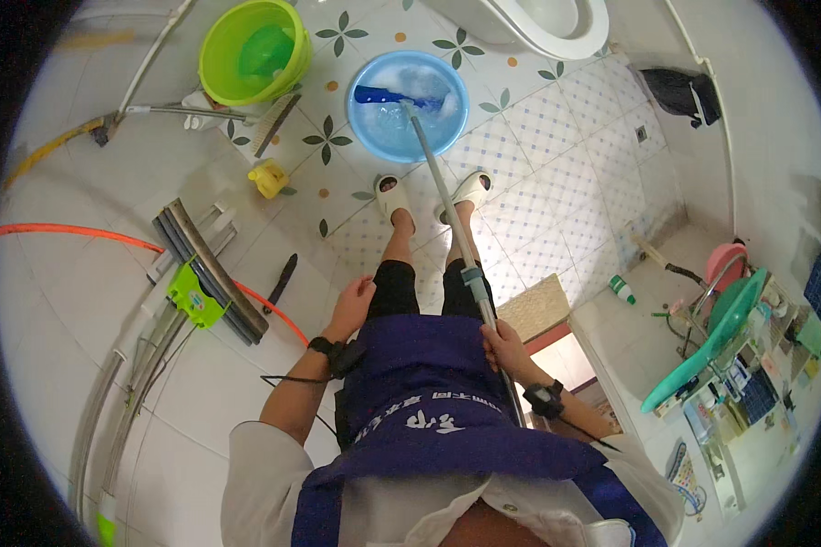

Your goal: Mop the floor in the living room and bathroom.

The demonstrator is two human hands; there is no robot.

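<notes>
My right hand (pixel 506 350) is closed around the metal pole (pixel 451 205) of a mop, beside my right thigh. The pole slants away from me to a blue mop head (pixel 386 97), which lies in a light blue plastic basin (pixel 353 130) of foamy water. Part of the head is under the suds. My left hand (pixel 351 308) hangs beside my left thigh with nothing seen in it. Its fingers are loosely bent and partly turned from view. The basin sits on the tiled floor just ahead of my cream slippers (pixel 391 198).
A lime-green bucket (pixel 212 61) stands left of the basin, near a long-handled brush (pixel 277 125) and a yellow jug (pixel 268 179). A squeegee-type mop with a green clamp (pixel 195 297) leans at left, by an orange hose (pixel 82 230). The toilet (pixel 561 41) is ahead; a cluttered washstand (pixel 711 342) stands right.
</notes>
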